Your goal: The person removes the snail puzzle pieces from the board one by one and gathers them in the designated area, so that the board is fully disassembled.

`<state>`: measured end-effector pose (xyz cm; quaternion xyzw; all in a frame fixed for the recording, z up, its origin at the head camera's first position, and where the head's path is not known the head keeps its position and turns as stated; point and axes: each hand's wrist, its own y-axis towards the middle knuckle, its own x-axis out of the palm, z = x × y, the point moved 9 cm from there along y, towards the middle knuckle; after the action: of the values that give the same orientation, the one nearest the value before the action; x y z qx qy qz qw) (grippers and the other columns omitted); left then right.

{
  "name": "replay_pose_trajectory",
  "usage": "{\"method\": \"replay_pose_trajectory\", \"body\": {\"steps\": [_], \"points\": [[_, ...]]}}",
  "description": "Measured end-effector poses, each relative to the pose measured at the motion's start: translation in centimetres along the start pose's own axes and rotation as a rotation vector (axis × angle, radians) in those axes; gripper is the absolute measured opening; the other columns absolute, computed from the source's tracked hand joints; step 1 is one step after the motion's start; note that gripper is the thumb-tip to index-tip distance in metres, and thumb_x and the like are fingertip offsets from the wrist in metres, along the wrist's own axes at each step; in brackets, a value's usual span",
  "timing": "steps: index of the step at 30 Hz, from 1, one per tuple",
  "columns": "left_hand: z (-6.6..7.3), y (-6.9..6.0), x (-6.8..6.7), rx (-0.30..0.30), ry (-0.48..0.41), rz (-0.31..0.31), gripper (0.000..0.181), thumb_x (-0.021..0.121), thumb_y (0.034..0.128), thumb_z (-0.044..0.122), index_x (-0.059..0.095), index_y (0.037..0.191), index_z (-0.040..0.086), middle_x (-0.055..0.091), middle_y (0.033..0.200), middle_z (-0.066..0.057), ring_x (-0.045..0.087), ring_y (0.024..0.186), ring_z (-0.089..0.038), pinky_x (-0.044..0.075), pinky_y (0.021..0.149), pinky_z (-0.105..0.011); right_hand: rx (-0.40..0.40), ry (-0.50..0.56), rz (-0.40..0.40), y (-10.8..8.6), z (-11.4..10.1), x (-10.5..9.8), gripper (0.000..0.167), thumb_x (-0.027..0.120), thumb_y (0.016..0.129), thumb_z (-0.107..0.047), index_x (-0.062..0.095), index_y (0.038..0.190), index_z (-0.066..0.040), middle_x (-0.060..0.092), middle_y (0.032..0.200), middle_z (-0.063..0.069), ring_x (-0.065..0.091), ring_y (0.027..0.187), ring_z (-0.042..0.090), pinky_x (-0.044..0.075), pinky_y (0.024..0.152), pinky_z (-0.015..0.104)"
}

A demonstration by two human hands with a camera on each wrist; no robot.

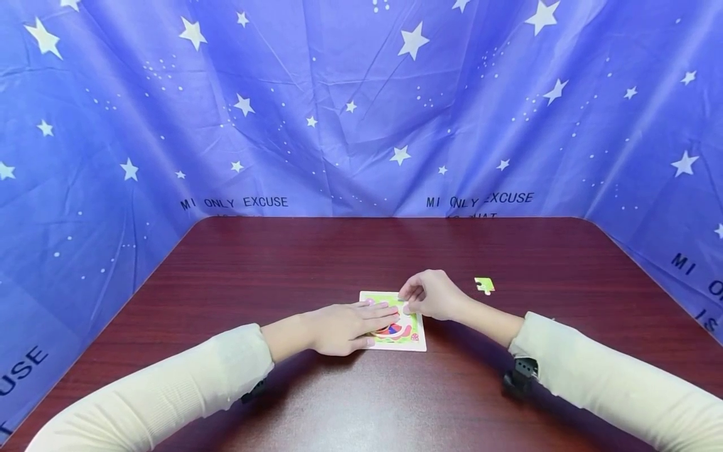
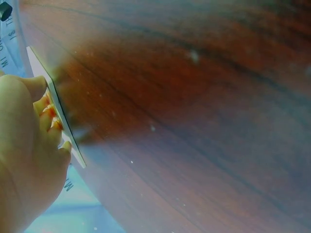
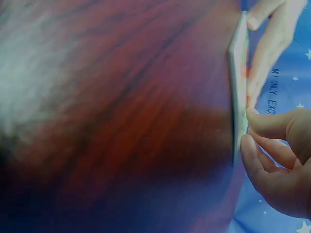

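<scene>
A square jigsaw puzzle (image 1: pixel 415 345) with a pale frame and a green, red and blue picture lies on the table. My left hand (image 1: pixel 344 328) rests across its left part, fingers straight and spread, covering much of the picture. In the left wrist view, that hand (image 2: pixel 34 141) reaches over the frame's edge. My right hand (image 1: pixel 437 295) is at the upper right corner, its fingers curled. Thumb and fingers pinch a puzzle piece there, mostly hidden by the fingertips. The right wrist view has this hand (image 3: pixel 277 155) at the frame's edge.
A loose green puzzle piece (image 1: pixel 484 285) lies on the dark red wooden table (image 1: pixel 271 263), right of the right hand. A blue cloth with white stars (image 1: pixel 339 75) hangs behind and at both sides. Dark devices sit under both cuffs.
</scene>
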<state>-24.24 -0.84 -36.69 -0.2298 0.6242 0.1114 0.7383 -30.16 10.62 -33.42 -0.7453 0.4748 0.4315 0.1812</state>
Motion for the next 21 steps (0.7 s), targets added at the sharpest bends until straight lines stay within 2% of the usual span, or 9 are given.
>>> {"method": "replay_pose_trajectory", "body": {"steps": [5, 10, 16, 21], "points": [[-0.1, 0.1, -0.1, 0.000, -0.010, 0.005, 0.058, 0.041, 0.1024, 0.032, 0.020, 0.155, 0.019, 0.020, 0.162, 0.006, 0.019, 0.150, -0.012, 0.019, 0.125, -0.034, 0.020, -0.045, 0.025, 0.0, 0.1, 0.2, 0.013, 0.082, 0.072, -0.005, 0.074, 0.082, -0.003, 0.069, 0.075, 0.004, 0.060, 0.064, 0.005, 0.053, 0.060, 0.015], [-0.5, -0.1, -0.2, -0.031, -0.008, 0.011, 0.058, 0.044, 0.1012, 0.034, 0.022, 0.154, 0.024, 0.022, 0.161, 0.008, 0.023, 0.149, -0.010, 0.023, 0.123, -0.033, 0.011, -0.053, 0.033, 0.2, -0.1, 0.3, 0.011, 0.082, 0.072, -0.006, 0.074, 0.080, -0.004, 0.069, 0.077, 0.005, 0.060, 0.064, 0.004, 0.052, 0.060, 0.014], [-0.8, -1.0, 0.0, -0.088, -0.050, 0.012, 0.056, 0.046, 0.1008, 0.035, 0.025, 0.153, 0.030, 0.023, 0.160, 0.015, 0.027, 0.148, -0.012, 0.030, 0.120, -0.036, 0.028, -0.054, 0.019, 0.1, -0.2, 0.3, 0.012, 0.083, 0.072, -0.007, 0.074, 0.080, -0.003, 0.069, 0.076, 0.005, 0.060, 0.064, 0.004, 0.052, 0.059, 0.014], [-0.6, -1.8, 0.0, -0.090, -0.057, 0.018, 0.055, 0.045, 0.1012, 0.035, 0.026, 0.153, 0.030, 0.024, 0.160, 0.013, 0.029, 0.147, -0.012, 0.034, 0.118, -0.037, 0.041, -0.064, 0.018, -0.1, 0.0, 0.1, 0.013, 0.083, 0.072, -0.008, 0.074, 0.080, -0.003, 0.068, 0.075, 0.004, 0.059, 0.064, 0.004, 0.052, 0.060, 0.015]]}}
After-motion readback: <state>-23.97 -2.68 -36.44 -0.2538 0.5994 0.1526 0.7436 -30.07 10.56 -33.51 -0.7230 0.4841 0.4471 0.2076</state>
